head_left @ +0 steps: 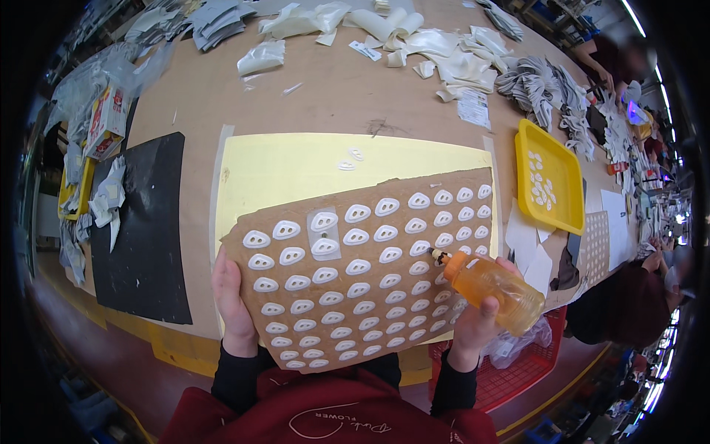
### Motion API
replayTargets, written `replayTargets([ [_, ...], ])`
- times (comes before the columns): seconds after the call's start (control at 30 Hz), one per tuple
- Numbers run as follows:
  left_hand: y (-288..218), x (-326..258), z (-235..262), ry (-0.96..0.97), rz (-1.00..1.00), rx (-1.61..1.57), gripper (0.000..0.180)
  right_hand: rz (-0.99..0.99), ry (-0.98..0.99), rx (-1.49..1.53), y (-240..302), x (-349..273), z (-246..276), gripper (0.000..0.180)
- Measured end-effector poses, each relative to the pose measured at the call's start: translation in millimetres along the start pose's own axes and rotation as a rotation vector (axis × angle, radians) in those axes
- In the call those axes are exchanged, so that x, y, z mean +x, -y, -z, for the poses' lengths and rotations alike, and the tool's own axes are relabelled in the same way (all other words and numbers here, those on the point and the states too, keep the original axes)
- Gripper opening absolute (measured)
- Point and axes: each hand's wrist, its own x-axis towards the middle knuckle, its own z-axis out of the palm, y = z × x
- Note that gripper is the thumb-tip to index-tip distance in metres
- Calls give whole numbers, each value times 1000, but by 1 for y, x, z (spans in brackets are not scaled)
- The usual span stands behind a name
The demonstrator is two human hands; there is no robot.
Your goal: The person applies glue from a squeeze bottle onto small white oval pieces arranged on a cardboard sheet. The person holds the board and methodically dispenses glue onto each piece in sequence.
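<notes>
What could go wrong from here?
1. The right hand holds the bottle with its tip at a white piece; too hard a squeeze could over-dispense.
2. That hand is by the lower-right pieces and might knock them.
3. The left hand is at the board's left edge; a bump there could shift pieces, if loose.

A mat [151,259] lies at the near left corner of the tabletop [192,100], a box [106,124] beyond it. By the near edge, a board [372,250] bearing rows of pieces [358,213] overlaps a paper sheet [288,170]. Right of the sheet sits a tray [566,177]; scraps [460,61] lie toward the far edge.
</notes>
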Motion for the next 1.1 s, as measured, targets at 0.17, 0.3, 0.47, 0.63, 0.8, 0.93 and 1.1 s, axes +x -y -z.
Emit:
replayTargets([
  [0.17,0,0,2,-10,-10,16,45,47,14,-43,-3,-5,0,73],
  [0.3,0,-1,2,-5,-9,1,44,63,54,-64,1,-9,-2,74],
  [0.47,1,-2,2,-10,-4,-25,44,74,149,-56,5,-17,-1,72],
  [0.63,1,-2,1,-3,-18,-25,46,55,212,-98,13,-21,-4,75],
  [0.8,0,-2,2,11,-24,-18,46,119,294,-200,15,-18,0,74],
  [0.93,0,-2,3,7,-24,-16,46,161,357,-276,19,-10,1,75],
  [1.1,0,-3,3,24,-25,-25,46,140,309,-165,18,0,2,68],
])
